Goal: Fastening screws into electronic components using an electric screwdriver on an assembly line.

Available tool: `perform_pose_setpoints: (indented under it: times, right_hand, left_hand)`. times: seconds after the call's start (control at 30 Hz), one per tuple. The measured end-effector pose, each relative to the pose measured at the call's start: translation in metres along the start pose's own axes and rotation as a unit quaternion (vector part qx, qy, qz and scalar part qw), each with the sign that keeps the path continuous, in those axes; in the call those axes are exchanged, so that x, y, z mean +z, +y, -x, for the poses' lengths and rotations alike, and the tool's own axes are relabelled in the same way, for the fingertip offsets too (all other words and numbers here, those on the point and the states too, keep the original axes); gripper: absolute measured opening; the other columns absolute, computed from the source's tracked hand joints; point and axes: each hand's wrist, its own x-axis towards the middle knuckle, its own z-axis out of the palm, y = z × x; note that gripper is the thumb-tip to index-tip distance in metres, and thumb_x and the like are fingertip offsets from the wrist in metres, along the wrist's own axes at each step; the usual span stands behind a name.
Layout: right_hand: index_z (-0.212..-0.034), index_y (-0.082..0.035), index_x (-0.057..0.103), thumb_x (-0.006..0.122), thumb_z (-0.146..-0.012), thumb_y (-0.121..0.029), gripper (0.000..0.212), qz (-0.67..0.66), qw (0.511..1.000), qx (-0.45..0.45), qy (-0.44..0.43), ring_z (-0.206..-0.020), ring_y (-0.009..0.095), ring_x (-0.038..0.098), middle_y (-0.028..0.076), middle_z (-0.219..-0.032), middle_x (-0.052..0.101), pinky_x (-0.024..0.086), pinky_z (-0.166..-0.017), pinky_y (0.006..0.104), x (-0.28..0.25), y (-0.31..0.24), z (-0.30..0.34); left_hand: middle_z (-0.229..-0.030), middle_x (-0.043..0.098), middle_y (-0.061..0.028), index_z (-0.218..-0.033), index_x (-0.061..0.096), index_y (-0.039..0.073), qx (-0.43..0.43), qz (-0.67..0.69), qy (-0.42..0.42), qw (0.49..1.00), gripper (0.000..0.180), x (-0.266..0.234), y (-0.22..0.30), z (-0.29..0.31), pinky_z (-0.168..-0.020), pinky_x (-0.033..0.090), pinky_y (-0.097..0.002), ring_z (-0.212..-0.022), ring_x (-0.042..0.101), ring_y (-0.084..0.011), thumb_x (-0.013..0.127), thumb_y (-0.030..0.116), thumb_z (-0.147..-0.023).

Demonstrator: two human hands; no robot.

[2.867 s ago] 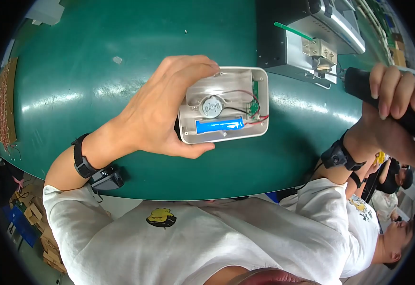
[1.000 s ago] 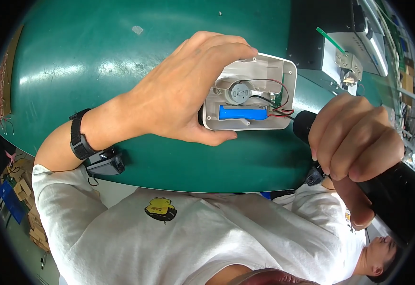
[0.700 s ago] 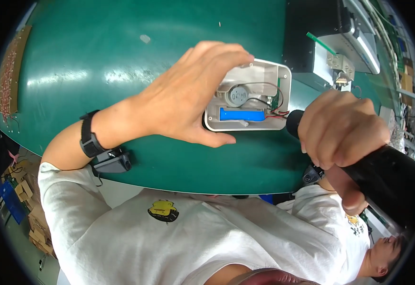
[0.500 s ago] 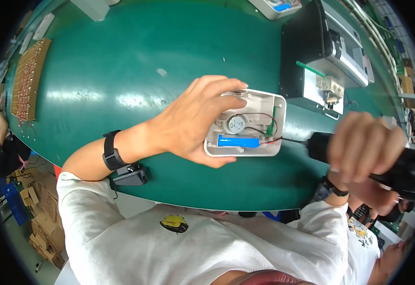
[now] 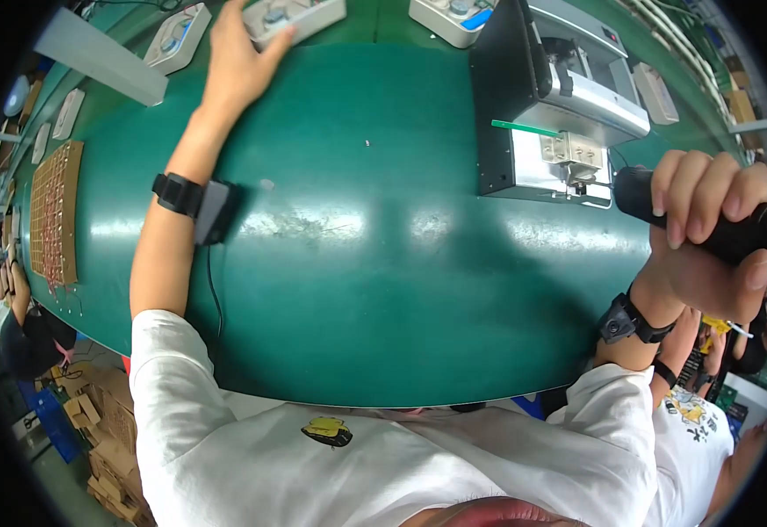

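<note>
At the far side of the bench, my left hand (image 5: 241, 68) has its fingers and thumb about the left end of an open white plastic housing (image 5: 313, 21). The thumb lies along its near wall. A round motor shows inside, and the top of the picture cuts off the rest. My right hand (image 5: 708, 206) grips a black electric screwdriver (image 5: 636, 193), fingers wrapped round its body. The screwdriver's bit points left, at the front of the metal block (image 5: 574, 151) on a black and silver screw feeder (image 5: 537, 97). Whether the bit touches a screw is too small to tell.
Two more open white housings (image 5: 178, 39) (image 5: 453, 25) stand along the far side. A grey post (image 5: 107, 60) rises at the far left. At the left edge a cardboard tray (image 5: 57, 206) holds red wires. A co-worker's arm (image 5: 677, 347) is close by on the right.
My left hand has carried the housing from the middle of the bench to the far left. My right hand has moved the screwdriver away from the housing and up to the screw feeder.
</note>
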Motion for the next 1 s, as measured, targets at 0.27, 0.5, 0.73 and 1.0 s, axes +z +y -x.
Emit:
perform_pose_setpoints:
  times: [0.27, 0.5, 0.73, 1.0]
  right_hand:
    - [-0.102, -0.011, 0.048, 0.069, -0.089, -0.050, 0.046, 0.004, 0.999, 0.041, 0.013, -0.061, 0.010, 0.048, -0.001, -0.077, 0.052, 0.038, -0.066, 0.0310, 0.006, 0.006, 0.000]
    - [-0.100, -0.012, 0.049, 0.071, -0.084, -0.050, 0.046, -0.038, 0.997, 0.040, 0.047, -0.060, 0.009, 0.046, -0.002, -0.075, 0.050, 0.035, -0.068, 0.0294, 0.002, 0.012, 0.003]
    - [-0.099, -0.012, 0.048, 0.071, -0.084, -0.049, 0.046, -0.016, 0.998, 0.045, 0.043, -0.059, 0.009, 0.046, -0.002, -0.074, 0.050, 0.035, -0.068, 0.0296, 0.005, 0.010, 0.005]
    - [-0.104, -0.008, 0.047, 0.070, -0.091, -0.047, 0.047, -0.058, 0.997, 0.042, -0.015, -0.062, 0.014, 0.048, 0.002, -0.077, 0.052, 0.040, -0.069, 0.0338, 0.004, 0.010, -0.006]
  left_hand:
    - [-0.146, 0.049, -0.0344, -0.138, 0.057, -0.005, -0.064, -0.405, 0.014, 0.912, 0.081, -0.009, -0.114, -0.028, -0.120, 0.028, -0.0567, -0.141, 0.040, -0.0497, 0.073, 0.052, -0.084]
    - [-0.141, 0.055, -0.0328, -0.135, 0.059, -0.008, -0.066, -0.343, -0.053, 0.935, 0.080, -0.015, -0.119, -0.026, -0.119, 0.029, -0.0556, -0.140, 0.041, -0.0469, 0.071, 0.052, -0.083]
    - [-0.148, 0.050, -0.0236, -0.150, 0.047, 0.013, -0.176, -0.165, 0.002, 0.970, 0.073, -0.022, -0.095, -0.029, -0.121, 0.032, -0.0479, -0.145, 0.039, -0.0424, 0.076, 0.026, -0.085]
    - [-0.135, 0.061, -0.0301, -0.141, 0.051, -0.005, -0.252, -0.226, -0.077, 0.938, 0.093, -0.016, -0.093, -0.039, -0.113, 0.040, -0.0487, -0.129, 0.057, -0.0434, 0.078, 0.057, -0.078]
